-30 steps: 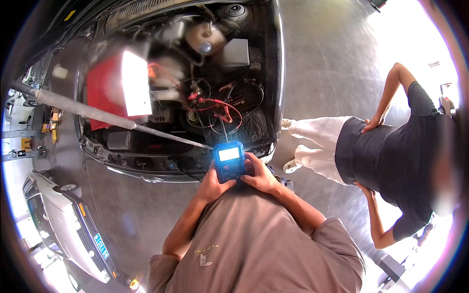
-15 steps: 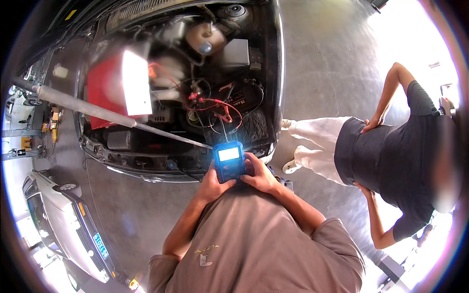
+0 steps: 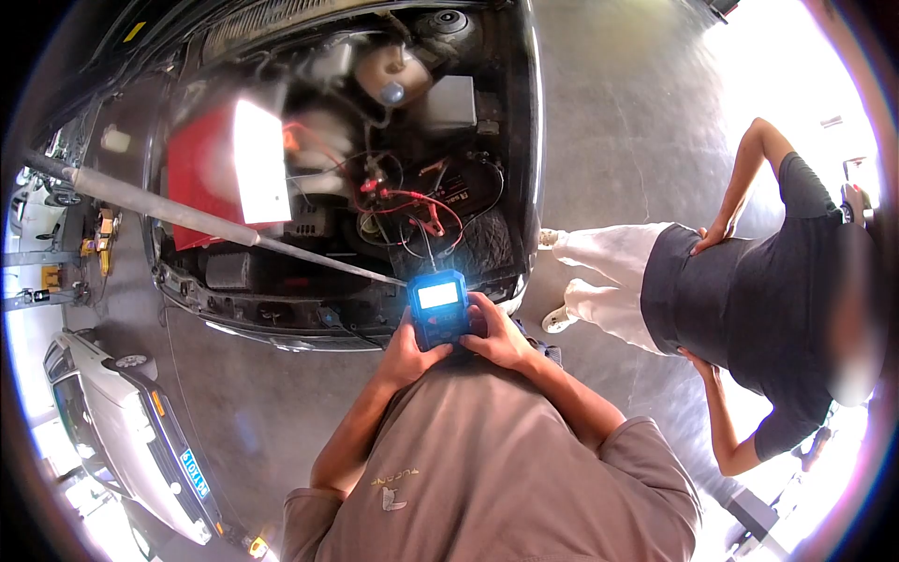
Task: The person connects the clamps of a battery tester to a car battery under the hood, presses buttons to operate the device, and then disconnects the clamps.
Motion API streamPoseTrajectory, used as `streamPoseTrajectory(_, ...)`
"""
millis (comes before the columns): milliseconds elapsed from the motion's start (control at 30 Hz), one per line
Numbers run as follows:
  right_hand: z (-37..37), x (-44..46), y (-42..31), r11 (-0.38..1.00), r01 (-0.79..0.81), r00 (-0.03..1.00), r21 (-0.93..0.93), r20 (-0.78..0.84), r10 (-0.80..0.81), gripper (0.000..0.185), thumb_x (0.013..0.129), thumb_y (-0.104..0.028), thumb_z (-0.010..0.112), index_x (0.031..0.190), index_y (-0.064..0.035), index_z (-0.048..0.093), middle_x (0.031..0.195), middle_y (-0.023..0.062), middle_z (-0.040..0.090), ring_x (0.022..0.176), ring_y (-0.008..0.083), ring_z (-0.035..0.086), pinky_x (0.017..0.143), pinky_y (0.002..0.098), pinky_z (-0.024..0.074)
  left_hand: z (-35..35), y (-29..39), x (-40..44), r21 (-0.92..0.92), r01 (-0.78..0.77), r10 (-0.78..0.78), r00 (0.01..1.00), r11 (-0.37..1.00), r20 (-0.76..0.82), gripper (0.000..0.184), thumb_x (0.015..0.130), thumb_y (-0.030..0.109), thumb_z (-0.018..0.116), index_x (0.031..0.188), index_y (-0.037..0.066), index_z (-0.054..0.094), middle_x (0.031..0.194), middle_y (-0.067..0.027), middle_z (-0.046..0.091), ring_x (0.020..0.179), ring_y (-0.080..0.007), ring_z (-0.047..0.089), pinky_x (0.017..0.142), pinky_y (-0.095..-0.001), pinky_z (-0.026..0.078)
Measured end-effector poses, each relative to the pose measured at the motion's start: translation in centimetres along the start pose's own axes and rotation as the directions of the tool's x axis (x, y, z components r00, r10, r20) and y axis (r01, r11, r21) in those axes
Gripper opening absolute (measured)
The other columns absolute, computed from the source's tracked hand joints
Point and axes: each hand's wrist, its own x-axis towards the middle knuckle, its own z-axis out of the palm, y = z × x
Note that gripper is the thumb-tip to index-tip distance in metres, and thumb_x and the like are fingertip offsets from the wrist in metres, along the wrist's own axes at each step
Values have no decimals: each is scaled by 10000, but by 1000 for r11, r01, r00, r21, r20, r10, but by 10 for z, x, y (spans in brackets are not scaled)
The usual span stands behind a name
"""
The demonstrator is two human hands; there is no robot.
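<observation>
A blue handheld device (image 3: pixel 439 318) with a lit white screen is held upright at the front edge of an open engine bay. My left hand (image 3: pixel 412 352) grips its left side, thumb on the lower face. On the opposite side my right hand (image 3: pixel 499 336) wraps round it, thumb near the bottom keys. Cables run from its top toward a red clamp (image 3: pixel 434 221) and other red wires beside the dark battery (image 3: pixel 465 190). The screen's text is too bright to read.
A metal prop rod (image 3: pixel 173 206) crosses the bay from the left, over a red and white box (image 3: pixel 211 169). At the right stands a person (image 3: pixel 730 290), hands on hips. A silver car (image 3: pixel 131 436) is parked at lower left.
</observation>
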Motion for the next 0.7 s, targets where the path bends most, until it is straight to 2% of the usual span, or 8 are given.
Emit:
streamPoseTrajectory(400, 0, 2, -2, 1000, 4, 1000, -11, -11, -4, 665, 766, -20, 665, 1361, -22, 367, 990, 68, 556, 829, 118, 523, 721, 275, 474, 0, -2, 1, -49, 19, -19, 1000, 999, 8, 618, 763, 54, 762, 1268, -4, 409, 1170, -133, 563, 1097, -209, 562, 973, -355, 458)
streamPoseTrajectory(700, -1, 2, 1, 1000, -17, 1000, 21, 5, 17, 662, 767, 0, 650, 1365, -23, 367, 1000, 66, 561, 869, 119, 531, 763, 277, 469, 1, -9, 3, -149, 48, -45, 999, 988, 28, 621, 761, 38, 760, 1269, 2, 405, 1175, -118, 558, 1099, -192, 557, 970, -345, 459)
